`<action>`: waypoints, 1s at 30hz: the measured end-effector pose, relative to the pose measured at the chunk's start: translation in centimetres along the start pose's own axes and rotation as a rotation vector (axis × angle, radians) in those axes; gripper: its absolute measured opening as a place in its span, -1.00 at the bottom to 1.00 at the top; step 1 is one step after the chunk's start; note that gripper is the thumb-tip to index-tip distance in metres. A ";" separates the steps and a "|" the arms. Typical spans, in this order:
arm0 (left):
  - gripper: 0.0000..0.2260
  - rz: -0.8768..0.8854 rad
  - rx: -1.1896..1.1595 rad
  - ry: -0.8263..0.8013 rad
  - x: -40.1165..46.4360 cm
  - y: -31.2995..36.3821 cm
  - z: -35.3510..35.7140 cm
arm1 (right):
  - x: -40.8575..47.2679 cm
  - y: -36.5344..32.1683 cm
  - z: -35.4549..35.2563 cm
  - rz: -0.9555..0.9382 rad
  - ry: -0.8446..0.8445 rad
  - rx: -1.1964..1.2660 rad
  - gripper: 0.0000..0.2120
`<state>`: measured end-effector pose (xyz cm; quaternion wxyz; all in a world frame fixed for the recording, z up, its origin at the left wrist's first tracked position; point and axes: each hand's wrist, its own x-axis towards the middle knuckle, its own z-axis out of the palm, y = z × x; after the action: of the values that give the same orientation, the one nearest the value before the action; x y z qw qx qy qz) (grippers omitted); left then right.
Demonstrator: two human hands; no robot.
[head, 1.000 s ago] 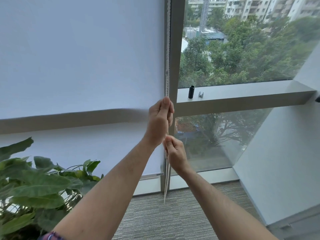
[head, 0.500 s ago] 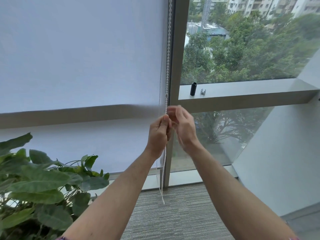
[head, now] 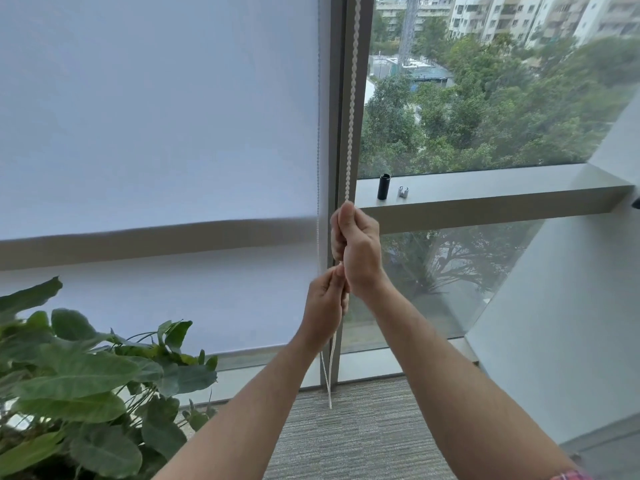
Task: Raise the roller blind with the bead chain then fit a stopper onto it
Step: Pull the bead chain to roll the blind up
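My right hand (head: pixel 358 251) grips the bead chain (head: pixel 350 133) at frame centre, fingers curled tight around it; my left hand (head: pixel 325 306) pinches the same chain just below. The blind (head: pixel 156 133) fills the left of the frame, its bottom edge low. The stopper (head: pixel 403 191) sits on the window ledge (head: pixel 485 188), centre right. Pulling the wrong strand would likely lower the blind; a loose grip could let beads slip.
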<state>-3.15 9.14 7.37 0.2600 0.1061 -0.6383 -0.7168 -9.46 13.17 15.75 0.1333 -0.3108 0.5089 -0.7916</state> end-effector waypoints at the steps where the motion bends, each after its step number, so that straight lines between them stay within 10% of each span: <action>1: -0.57 -0.013 0.005 0.001 -0.4 -0.6 0.0 | -0.6 0.5 -0.2 0.009 0.005 -0.003 -0.60; 30: -0.67 0.263 -0.079 0.040 3.8 8.7 1.7 | -7.9 9.2 -3.9 0.290 -0.065 -0.147 -0.63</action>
<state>-5.08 8.21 16.77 0.3685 0.0256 -0.6126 -0.6987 -6.77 16.10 3.61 0.2396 -0.2686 0.6004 -0.7141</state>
